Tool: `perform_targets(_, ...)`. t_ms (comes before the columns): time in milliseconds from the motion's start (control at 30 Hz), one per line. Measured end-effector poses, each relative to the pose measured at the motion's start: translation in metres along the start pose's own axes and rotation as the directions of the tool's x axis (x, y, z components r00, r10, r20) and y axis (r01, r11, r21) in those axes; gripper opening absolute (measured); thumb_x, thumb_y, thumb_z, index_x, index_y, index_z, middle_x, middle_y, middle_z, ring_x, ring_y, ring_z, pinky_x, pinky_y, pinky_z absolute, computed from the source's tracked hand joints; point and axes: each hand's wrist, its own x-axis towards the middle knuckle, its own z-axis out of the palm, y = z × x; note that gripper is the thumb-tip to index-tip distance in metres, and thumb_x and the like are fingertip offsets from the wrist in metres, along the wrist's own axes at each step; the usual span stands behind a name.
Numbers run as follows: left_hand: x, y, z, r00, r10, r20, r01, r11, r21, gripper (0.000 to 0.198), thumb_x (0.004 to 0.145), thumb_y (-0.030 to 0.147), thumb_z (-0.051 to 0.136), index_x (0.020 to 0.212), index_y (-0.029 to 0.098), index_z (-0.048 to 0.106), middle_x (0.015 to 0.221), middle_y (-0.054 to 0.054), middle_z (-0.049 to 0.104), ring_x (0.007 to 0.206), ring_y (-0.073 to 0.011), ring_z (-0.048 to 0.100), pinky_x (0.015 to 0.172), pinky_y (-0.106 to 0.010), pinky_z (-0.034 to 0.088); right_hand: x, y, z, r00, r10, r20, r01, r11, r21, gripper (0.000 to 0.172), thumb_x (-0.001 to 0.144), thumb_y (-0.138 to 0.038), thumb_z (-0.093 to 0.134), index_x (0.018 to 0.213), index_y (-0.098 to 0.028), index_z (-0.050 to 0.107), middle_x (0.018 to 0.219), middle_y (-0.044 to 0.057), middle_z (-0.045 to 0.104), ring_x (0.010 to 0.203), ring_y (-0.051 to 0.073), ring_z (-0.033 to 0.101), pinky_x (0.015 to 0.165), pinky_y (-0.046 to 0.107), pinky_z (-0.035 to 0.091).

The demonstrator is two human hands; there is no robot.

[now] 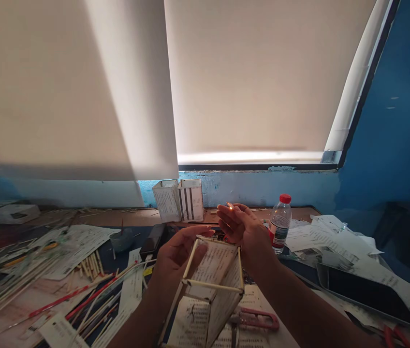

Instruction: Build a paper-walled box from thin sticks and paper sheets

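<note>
My left hand (176, 253) grips the left side of an open box (223, 290) made of thin sticks and printed paper panels. Its thumb reaches inside the rim and its fingers extend along the far side. The box is tilted, its open end towards the window. Just beyond that rim, my right hand (243, 224) has its fingers curled, with a tiny orange glow (230, 207) at the fingertips. It seems to come from a small thin thing pinched there, too small to name. Below the box lies a pink-handled cutter (257, 319), partly hidden.
Two similar paper boxes (191, 200) stand against the wall. To the right are a red-capped bottle (280, 224), loose papers (335, 241) and a dark tablet-like slab (364, 292). Sticks (92, 263), a small cup (122, 239) and a black device (153, 241) lie leftwards.
</note>
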Motion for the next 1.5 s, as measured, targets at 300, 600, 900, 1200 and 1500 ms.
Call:
perform_targets(300,-0.001,0.005,0.001,0.999,-0.044,-0.005,0.044,0.999,-0.011,0.023,0.084,0.035,0.082,0.102,0.022,0.079,0.106,-0.01,0.082,0.093,-0.0246,0.074,0.076,-0.03,0.055,-0.001,0.001,-0.002,1.0,-0.001,0.019,0.001,1.0,-0.018,0.017,0.08,-0.025,0.079,0.089,-0.023,0.065,0.093,0.006,0.082,0.089,0.021,0.077,0.085,0.035,0.06)
perform_targets(600,0.0,0.003,-0.003,0.998,-0.012,0.066,0.015,0.999,-0.048,0.028,0.084,0.034,0.08,0.108,0.021,0.078,0.112,-0.014,0.08,0.102,-0.0282,0.073,0.086,-0.034,0.055,0.001,0.001,-0.005,0.999,-0.032,0.029,0.034,0.997,-0.072,0.02,0.08,-0.029,0.08,0.088,-0.023,0.063,0.097,0.007,0.082,0.096,0.025,0.076,0.088,0.041,0.061)
perform_targets(900,0.008,0.005,-0.01,0.997,-0.069,0.016,0.07,0.915,-0.396,0.04,0.075,0.013,0.061,0.11,0.02,0.078,0.114,-0.011,0.081,0.109,-0.0274,0.072,0.089,-0.037,0.058,0.002,-0.001,-0.007,0.999,-0.029,0.045,0.036,0.983,-0.18,0.023,0.083,-0.038,0.078,0.09,-0.024,0.061,0.1,0.006,0.082,0.097,0.025,0.077,0.088,0.041,0.06)
perform_targets(1200,0.019,0.007,-0.017,0.949,-0.25,-0.192,0.13,0.866,-0.483,0.019,0.085,0.01,0.057,0.074,0.02,0.07,0.091,-0.004,0.084,0.086,-0.0195,0.077,0.074,-0.029,0.06,0.002,-0.001,-0.006,0.99,0.001,0.141,0.021,0.988,-0.153,0.022,0.085,-0.034,0.077,0.095,-0.022,0.061,0.096,0.007,0.082,0.09,0.022,0.078,0.082,0.037,0.06)
perform_targets(1500,0.018,0.006,-0.016,0.945,-0.274,-0.178,0.16,0.864,-0.477,0.004,0.085,0.019,0.07,0.085,0.019,0.074,0.091,-0.004,0.083,0.091,-0.0185,0.077,0.075,-0.025,0.061,-0.006,-0.015,-0.004,0.935,-0.113,0.335,0.263,0.856,-0.445,0.014,0.094,-0.035,0.068,0.094,-0.021,0.065,0.094,0.004,0.078,0.092,0.019,0.076,0.085,0.034,0.059)
